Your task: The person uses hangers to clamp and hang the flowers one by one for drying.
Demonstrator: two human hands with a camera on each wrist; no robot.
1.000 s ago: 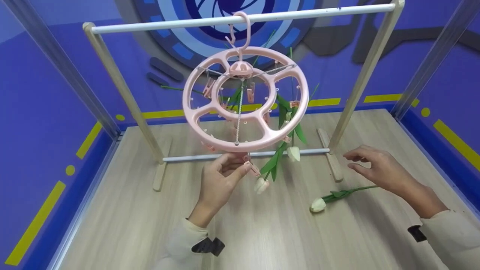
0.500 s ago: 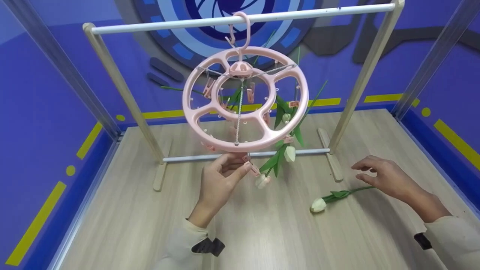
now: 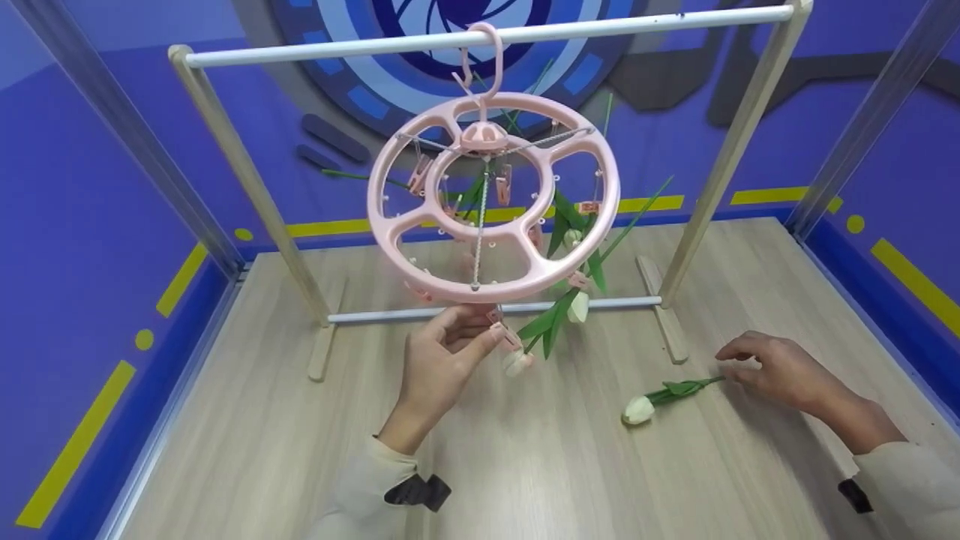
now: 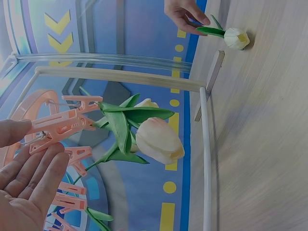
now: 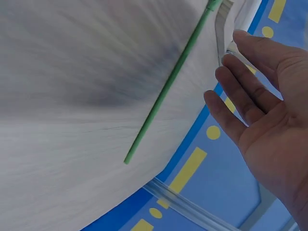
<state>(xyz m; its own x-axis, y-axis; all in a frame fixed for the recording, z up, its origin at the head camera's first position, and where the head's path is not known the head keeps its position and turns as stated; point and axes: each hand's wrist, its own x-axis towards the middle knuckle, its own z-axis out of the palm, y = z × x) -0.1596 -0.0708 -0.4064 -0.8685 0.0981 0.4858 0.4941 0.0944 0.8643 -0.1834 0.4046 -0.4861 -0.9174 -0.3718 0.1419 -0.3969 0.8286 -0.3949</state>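
Observation:
My left hand (image 3: 442, 367) pinches a pink clothespin (image 4: 60, 126) between thumb and fingers, below the near rim of a round pink clip hanger (image 3: 525, 283). A pale tulip (image 4: 160, 141) with green leaves hangs head down at that clothespin's jaws. My right hand (image 3: 787, 375) hovers over the table at the right, fingers loosely bent and parted, holding nothing. Beside its fingertips lies the stem (image 5: 166, 89) of another white tulip (image 3: 638, 410), whose flower points toward the middle of the table.
The hanger's hook (image 3: 495, 60) sits on the white top bar (image 3: 637, 28) of a wooden-legged rack. More tulips hang from it, among them a white one (image 3: 577, 307) at the right. The rack's foot (image 3: 664, 315) stands between hanger and right hand. Blue printed walls enclose the table.
My right hand has moved slightly right and down, closer to the stem of the lying tulip. The hanging tulips have swung a little. My left hand stays at the clothespin.

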